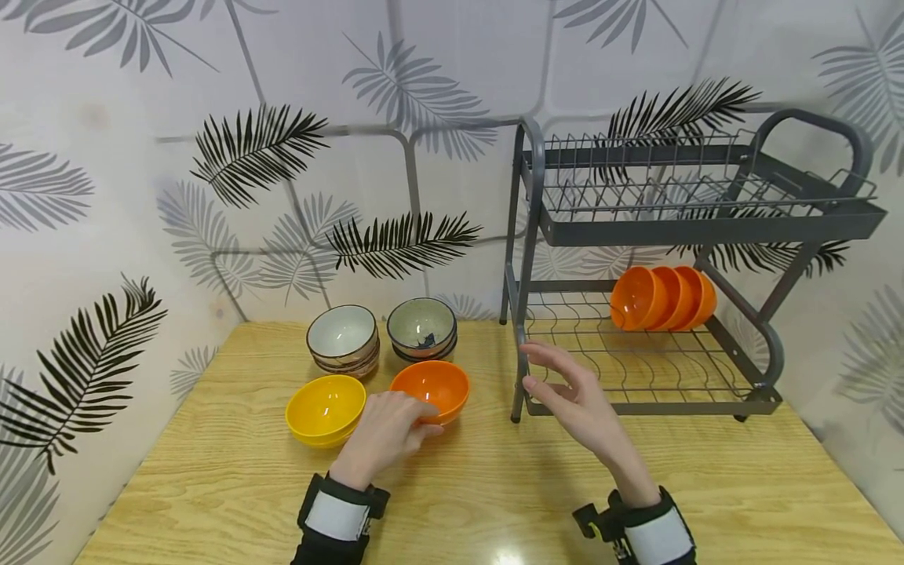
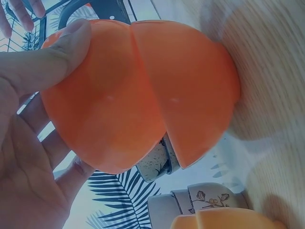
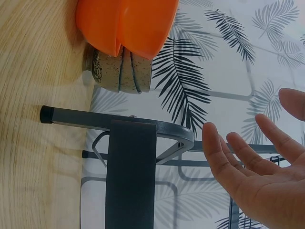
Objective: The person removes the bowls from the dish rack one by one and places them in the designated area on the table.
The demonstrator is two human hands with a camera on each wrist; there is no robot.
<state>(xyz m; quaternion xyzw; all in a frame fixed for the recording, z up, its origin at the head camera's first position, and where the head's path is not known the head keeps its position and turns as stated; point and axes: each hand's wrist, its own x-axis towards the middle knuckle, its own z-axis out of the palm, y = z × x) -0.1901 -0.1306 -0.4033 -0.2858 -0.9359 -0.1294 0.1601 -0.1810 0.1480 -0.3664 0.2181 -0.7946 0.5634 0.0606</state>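
My left hand pinches the near rim of an orange bowl, thumb outside and fingers over the edge. In the left wrist view this held bowl sits tilted in a second orange bowl, which stands on the table. Fingers spread and holding nothing, my right hand hovers before the left front of a grey dish rack. Three orange bowls stand on edge in a row on the rack's lower tier.
Left of the orange bowls are stacked yellow bowls. Behind them stand a stack of white-lined bowls and a stack of speckled grey-green bowls. The rack's upper wire tier overhangs the lower one. A patterned wall closes off the back.
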